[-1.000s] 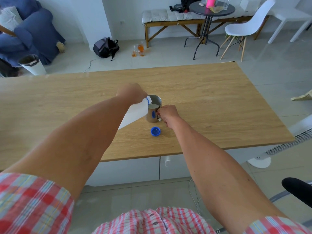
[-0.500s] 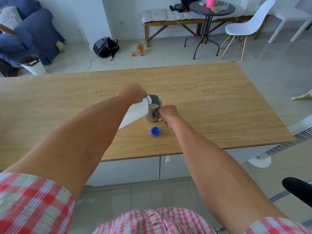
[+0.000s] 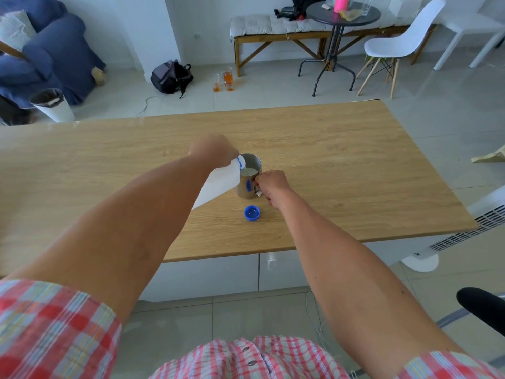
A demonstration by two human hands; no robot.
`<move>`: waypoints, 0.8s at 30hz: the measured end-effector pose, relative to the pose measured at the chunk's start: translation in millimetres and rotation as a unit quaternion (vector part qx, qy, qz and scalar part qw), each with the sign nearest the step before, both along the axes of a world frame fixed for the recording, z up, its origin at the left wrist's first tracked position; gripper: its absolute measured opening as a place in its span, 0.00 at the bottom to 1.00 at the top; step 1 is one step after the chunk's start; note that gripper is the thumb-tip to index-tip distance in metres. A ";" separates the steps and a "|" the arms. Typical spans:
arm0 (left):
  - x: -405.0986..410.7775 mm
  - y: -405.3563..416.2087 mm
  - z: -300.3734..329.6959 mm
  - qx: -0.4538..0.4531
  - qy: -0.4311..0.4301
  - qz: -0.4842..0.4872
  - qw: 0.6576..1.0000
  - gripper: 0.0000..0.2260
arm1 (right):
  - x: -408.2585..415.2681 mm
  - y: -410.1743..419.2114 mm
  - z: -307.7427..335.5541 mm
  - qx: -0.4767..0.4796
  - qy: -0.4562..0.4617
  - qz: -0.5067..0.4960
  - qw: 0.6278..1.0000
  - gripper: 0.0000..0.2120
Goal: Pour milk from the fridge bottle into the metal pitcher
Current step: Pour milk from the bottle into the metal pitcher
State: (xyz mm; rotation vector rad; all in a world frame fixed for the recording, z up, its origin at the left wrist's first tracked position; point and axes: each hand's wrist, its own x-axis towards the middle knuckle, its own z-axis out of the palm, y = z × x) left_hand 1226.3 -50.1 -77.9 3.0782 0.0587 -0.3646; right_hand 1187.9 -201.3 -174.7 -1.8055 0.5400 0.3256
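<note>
My left hand (image 3: pixel 213 150) grips a white plastic milk bottle (image 3: pixel 218 183) near its neck and holds it tilted, its blue-ringed mouth over the rim of the metal pitcher (image 3: pixel 249 179). A thin stream of milk runs into the pitcher, which holds white milk inside. My right hand (image 3: pixel 272 184) is closed on the pitcher's handle at its right side. The pitcher stands upright on the wooden table (image 3: pixel 355 170). The bottle's blue cap (image 3: pixel 252 213) lies open side up on the table, just in front of the pitcher.
The table's front edge runs below the cap, with white drawers under it. A white fan heater (image 3: pixel 464 231) stands at the right. Behind the table are a backpack (image 3: pixel 171 76), glasses on the floor (image 3: pixel 224 81), a bench, a round table and a white chair (image 3: pixel 393 45).
Hands, bottle and pitcher stay in the same place. The pouring goes on with no visible shift.
</note>
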 end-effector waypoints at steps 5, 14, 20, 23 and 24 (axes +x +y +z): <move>0.5 -0.6 -1.8 0.000 0.000 -0.001 1.000 0.14 | 0.0 -0.1 0.9 -0.001 0.001 0.001 1.000 0.09; 1.6 -0.7 -1.7 -0.003 0.003 -0.003 1.000 0.14 | -0.2 -1.5 2.0 -0.006 0.003 0.002 1.000 0.09; 1.6 -1.1 -2.1 -0.002 0.001 -0.001 1.000 0.14 | -0.2 -0.9 2.7 -0.006 0.003 0.001 1.000 0.10; 1.6 -0.9 -2.2 -0.004 0.001 -0.002 1.000 0.14 | -1.2 -1.1 4.5 -0.006 0.009 0.001 1.000 0.10; 1.8 -0.9 -2.3 -0.003 0.000 -0.003 1.000 0.14 | -1.2 -1.2 4.4 -0.007 0.009 0.001 1.000 0.11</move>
